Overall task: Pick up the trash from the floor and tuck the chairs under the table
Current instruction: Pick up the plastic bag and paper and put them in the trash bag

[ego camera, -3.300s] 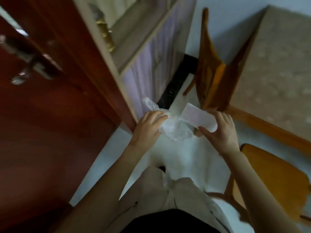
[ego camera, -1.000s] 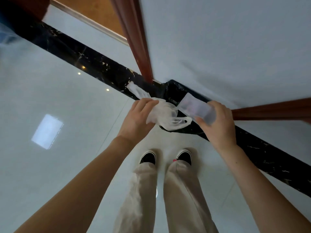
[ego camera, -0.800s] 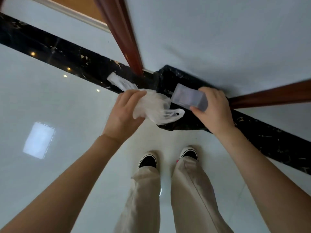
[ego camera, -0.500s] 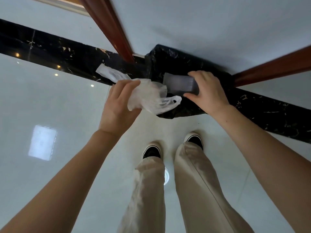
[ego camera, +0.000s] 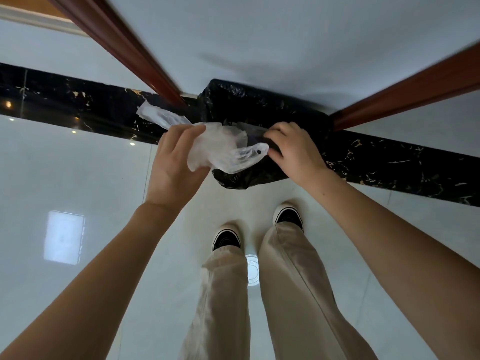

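White plastic bag (ego camera: 223,150) gripped by left hand (ego camera: 174,168) — right hand (ego camera: 298,154) clutches grey packet (ego camera: 254,133) above black bin (ego camera: 259,105).

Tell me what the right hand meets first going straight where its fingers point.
Most likely the black bin bag, just ahead of the right hand, which grips a flat clear wrapper. Depth is unclear; the crumpled white bag in the left hand sits close beside that line.

Glossy pale floor tiles (ego camera: 78,172); black marble strip (ego camera: 415,172) crossing; red-brown wooden trim (ego camera: 117,40); white wall (ego camera: 285,35); bright rectangular reflection (ego camera: 63,237).
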`<move>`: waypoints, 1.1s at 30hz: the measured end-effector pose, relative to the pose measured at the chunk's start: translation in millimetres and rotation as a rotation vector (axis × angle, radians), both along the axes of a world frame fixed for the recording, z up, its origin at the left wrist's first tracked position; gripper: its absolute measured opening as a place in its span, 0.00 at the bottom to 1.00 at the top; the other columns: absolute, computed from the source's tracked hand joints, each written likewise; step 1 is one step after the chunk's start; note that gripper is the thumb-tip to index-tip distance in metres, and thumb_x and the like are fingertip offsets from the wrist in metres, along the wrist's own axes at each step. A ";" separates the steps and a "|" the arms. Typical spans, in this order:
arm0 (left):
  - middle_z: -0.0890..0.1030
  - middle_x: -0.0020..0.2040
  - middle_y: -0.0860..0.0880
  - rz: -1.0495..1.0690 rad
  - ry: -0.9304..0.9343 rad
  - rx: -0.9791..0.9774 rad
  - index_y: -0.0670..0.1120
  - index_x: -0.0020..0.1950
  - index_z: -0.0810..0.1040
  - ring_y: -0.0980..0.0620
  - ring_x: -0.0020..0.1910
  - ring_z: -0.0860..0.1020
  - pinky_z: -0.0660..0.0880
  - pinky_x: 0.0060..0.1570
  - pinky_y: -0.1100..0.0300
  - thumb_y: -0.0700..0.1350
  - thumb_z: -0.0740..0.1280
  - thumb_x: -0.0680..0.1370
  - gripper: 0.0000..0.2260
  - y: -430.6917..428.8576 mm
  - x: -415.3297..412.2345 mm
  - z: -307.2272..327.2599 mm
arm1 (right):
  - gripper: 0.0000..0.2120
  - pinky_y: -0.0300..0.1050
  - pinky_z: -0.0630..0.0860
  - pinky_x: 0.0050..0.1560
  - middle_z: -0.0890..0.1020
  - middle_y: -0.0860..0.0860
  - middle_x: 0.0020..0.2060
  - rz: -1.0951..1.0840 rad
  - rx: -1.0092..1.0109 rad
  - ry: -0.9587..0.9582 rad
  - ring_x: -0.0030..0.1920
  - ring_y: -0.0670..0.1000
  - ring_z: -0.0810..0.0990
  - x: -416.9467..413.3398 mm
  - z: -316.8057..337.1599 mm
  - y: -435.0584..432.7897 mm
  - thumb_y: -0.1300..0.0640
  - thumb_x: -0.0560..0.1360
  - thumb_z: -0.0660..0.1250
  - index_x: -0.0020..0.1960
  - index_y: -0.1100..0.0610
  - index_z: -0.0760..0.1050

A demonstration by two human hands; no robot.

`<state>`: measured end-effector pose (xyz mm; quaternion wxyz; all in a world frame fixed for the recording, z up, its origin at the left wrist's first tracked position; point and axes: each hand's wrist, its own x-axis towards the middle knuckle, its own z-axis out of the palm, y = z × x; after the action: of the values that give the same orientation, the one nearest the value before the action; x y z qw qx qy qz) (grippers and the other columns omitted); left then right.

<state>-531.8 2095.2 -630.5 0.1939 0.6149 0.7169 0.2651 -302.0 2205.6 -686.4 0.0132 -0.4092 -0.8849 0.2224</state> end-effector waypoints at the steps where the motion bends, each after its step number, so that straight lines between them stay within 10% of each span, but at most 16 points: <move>1: 0.75 0.58 0.39 -0.009 -0.004 -0.005 0.38 0.63 0.75 0.41 0.56 0.75 0.74 0.56 0.50 0.35 0.74 0.69 0.24 0.8 2.3 0.4 | 0.13 0.56 0.76 0.48 0.80 0.58 0.52 -0.035 0.022 0.024 0.50 0.62 0.77 4.5 4.9 0.4 0.60 0.72 0.72 0.56 0.63 0.79; 7: 0.75 0.59 0.39 -0.096 -0.022 -0.005 0.36 0.63 0.75 0.40 0.58 0.74 0.69 0.61 0.58 0.36 0.72 0.68 0.23 18.8 23.1 1.8 | 0.17 0.55 0.73 0.62 0.77 0.61 0.59 -0.332 0.163 0.125 0.59 0.61 0.75 56.0 21.9 -1.3 0.57 0.77 0.66 0.63 0.64 0.75; 11: 0.75 0.61 0.38 -0.175 -0.015 0.013 0.35 0.63 0.75 0.39 0.58 0.73 0.68 0.64 0.57 0.35 0.72 0.69 0.22 43.4 44.8 -20.9 | 0.26 0.43 0.62 0.70 0.68 0.58 0.72 -0.429 -0.045 0.105 0.71 0.57 0.66 82.6 11.0 -8.9 0.53 0.78 0.67 0.74 0.60 0.66; 16: 0.72 0.66 0.43 -0.321 0.030 -0.144 0.41 0.69 0.71 0.43 0.64 0.69 0.63 0.68 0.57 0.46 0.71 0.73 0.25 54.3 54.3 -64.3 | 0.32 0.53 0.69 0.70 0.62 0.51 0.76 -0.465 -0.236 0.213 0.74 0.50 0.63 95.7 -9.2 -6.8 0.50 0.78 0.67 0.78 0.54 0.58; 33: 0.78 0.55 0.44 -0.333 0.148 -0.308 0.44 0.58 0.80 0.37 0.51 0.72 0.74 0.50 0.45 0.32 0.64 0.72 0.17 91.2 58.6 -97.6 | 0.41 0.54 0.61 0.74 0.62 0.58 0.76 -0.236 -0.018 0.022 0.76 0.57 0.60 101.2 -15.2 2.7 0.35 0.74 0.64 0.76 0.61 0.62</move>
<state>-473.1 2186.4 -728.1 0.2733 0.7057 0.6497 0.0711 -200.8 2208.3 -701.6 0.0451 -0.5081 -0.8283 0.2317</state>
